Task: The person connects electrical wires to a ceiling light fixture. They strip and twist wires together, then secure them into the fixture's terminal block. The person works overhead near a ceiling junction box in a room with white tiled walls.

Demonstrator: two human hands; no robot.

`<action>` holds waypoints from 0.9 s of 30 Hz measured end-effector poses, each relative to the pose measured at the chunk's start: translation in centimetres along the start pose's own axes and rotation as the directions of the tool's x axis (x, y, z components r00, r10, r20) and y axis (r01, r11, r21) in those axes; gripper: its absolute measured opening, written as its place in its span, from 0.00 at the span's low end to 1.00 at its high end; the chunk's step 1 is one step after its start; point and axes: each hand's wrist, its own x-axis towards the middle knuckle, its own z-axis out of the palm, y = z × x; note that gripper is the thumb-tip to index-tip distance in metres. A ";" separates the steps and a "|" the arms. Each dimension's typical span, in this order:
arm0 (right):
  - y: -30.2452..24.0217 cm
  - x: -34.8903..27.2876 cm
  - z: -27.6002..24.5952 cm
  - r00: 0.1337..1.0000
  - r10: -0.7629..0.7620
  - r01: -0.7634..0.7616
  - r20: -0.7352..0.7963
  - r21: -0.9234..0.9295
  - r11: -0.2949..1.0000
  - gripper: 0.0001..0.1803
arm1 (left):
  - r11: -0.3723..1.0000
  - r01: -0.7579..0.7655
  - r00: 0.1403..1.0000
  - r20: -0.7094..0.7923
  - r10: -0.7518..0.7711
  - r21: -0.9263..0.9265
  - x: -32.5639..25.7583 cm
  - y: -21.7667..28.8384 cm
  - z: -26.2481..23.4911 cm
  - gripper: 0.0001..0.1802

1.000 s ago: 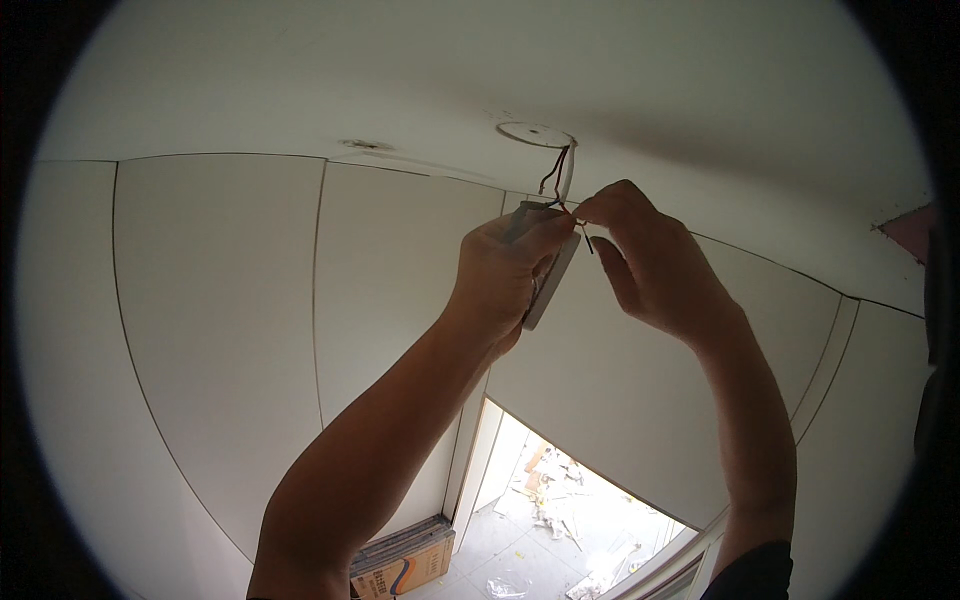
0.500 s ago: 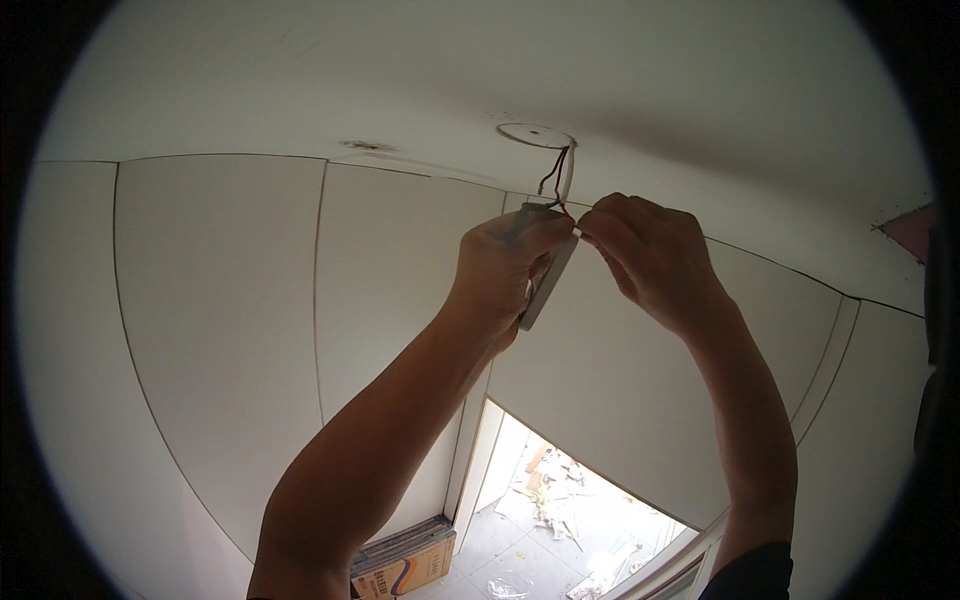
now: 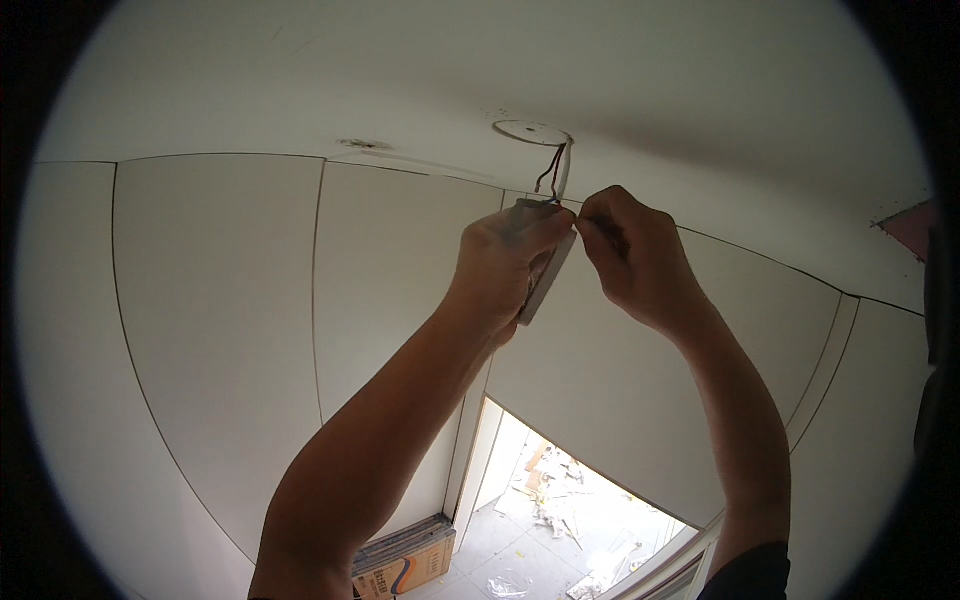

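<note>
Overhead, my left hand grips a flat pale panel, seen almost edge-on. A dark piece shows above its thumb. Thin dark wires and a white cable hang from the ceiling at a round disc and run down to this hand. Just to the right, my right hand has thumb and forefinger pinched together beside the left thumb tip. A thin reddish wire runs toward that pinch; its end is hidden by the fingers.
White wall panels with dark seams rise behind my arms to the ceiling. Below is a doorway onto a tiled floor strewn with scraps. A cardboard box stands by the left jamb. A reddish patch shows at the far right.
My right hand has shifted slightly left and turned, its fingertips now closer to the left thumb. The left hand and panel have barely moved.
</note>
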 end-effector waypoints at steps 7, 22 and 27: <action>0.2 0.7 -1.0 0.759 0.370 -0.645 0.536 0.695 0.317 0.11 | 0.999 -0.026 1.000 0.012 0.026 0.042 -0.4 0.6 0.2 0.18; -0.3 -0.4 -0.3 0.832 0.429 -0.551 0.352 0.623 0.556 0.10 | 0.997 -0.070 0.996 -0.061 0.072 0.032 -0.2 0.1 0.6 0.13; -0.3 -0.4 0.1 0.932 0.326 -0.361 0.158 0.355 0.862 0.11 | 0.999 -0.018 0.999 -0.035 0.020 0.036 -0.3 -0.1 0.1 0.12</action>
